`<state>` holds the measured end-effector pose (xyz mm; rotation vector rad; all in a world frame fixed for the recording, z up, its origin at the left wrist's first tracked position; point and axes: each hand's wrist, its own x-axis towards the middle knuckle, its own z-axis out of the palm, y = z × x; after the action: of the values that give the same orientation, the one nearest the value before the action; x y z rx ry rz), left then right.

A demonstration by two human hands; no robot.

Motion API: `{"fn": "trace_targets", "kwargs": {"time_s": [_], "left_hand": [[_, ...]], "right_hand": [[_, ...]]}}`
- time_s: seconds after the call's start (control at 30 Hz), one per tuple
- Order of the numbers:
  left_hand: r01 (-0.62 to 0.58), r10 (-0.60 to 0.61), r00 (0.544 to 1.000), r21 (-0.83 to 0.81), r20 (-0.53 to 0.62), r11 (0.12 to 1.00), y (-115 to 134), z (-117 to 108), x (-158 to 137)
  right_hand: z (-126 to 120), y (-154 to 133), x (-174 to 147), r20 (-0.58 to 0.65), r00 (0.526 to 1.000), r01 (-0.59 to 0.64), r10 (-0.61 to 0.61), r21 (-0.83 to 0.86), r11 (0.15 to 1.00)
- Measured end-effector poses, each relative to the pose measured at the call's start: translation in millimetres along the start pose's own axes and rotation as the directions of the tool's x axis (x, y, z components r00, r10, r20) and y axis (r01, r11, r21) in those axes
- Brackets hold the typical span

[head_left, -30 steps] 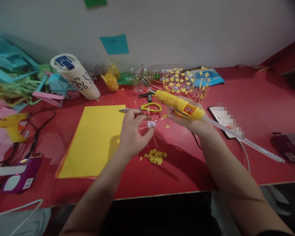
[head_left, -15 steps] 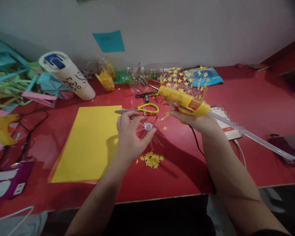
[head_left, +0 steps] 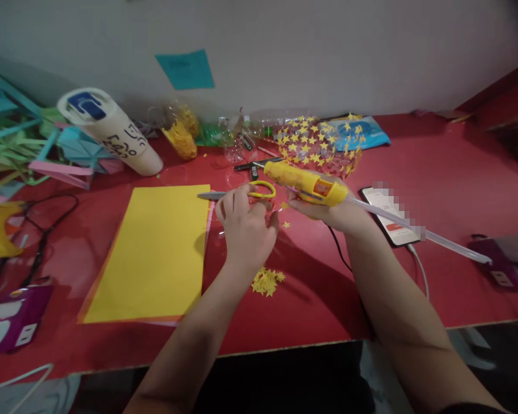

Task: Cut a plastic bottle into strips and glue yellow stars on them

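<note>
One person's two bare hands work over a red worktop (head_left: 435, 155). The right hand (head_left: 328, 210) has its grip clamped around one yellow glue gun (head_left: 304, 183), nozzle pointing left, with one clear glue stick (head_left: 435, 238) trailing from its rear toward the right. The left hand (head_left: 246, 227) rests with fingers curled down over a small clear plastic piece that it hides almost wholly; whether that grip is closed on the piece cannot be told. One pair of yellow-handled scissors (head_left: 250, 192) lies just beyond the left hand's fingers. One yellow paper sheet (head_left: 155, 253) lies to the left of that hand, and one heap of yellow paper stars (head_left: 265, 282) lies near its wrist. One phone (head_left: 386, 215) lies right of the right hand. One star-covered clear bowl shape (head_left: 317, 146) stands behind the gun.
</note>
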<state>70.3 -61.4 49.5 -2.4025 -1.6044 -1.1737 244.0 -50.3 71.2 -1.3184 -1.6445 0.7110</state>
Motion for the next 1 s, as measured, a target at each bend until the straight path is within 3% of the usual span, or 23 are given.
{"fn": "trace_targets", "kwargs": {"time_s": [0.13,0.33,0.47,0.63,0.8,1.0], "left_hand": [[-0.004,0.005,1.0,-0.067,0.014,0.998,-1,2,-4],[0.074,-0.063,0.996,-0.227,0.056,0.971,-2,3,-13],[0.033,-0.025,0.999,-0.221,0.035,0.975,-4,2,-21],[-0.011,0.024,0.998,-0.214,0.059,0.977,-10,2,-30],[-0.114,0.108,0.993,-0.162,-0.043,0.98,-12,10,-34],[-0.165,0.152,0.984,-0.162,-0.09,0.973,-8,15,-36]], "right_hand": [[-1,-4,1,0.2,0.979,0.024,-0.04,0.082,0.996],[-3,-14,2,0.248,0.966,0.056,-0.07,0.064,0.996],[-5,-15,1,0.215,0.975,0.042,-0.059,0.083,0.996],[-6,-8,-14,0.19,0.97,0.142,-0.148,0.048,0.989],[1,0,-32,0.194,0.939,0.292,-0.285,-0.012,0.956],[6,5,-37,0.169,0.943,0.301,-0.287,-0.066,0.951]]}}
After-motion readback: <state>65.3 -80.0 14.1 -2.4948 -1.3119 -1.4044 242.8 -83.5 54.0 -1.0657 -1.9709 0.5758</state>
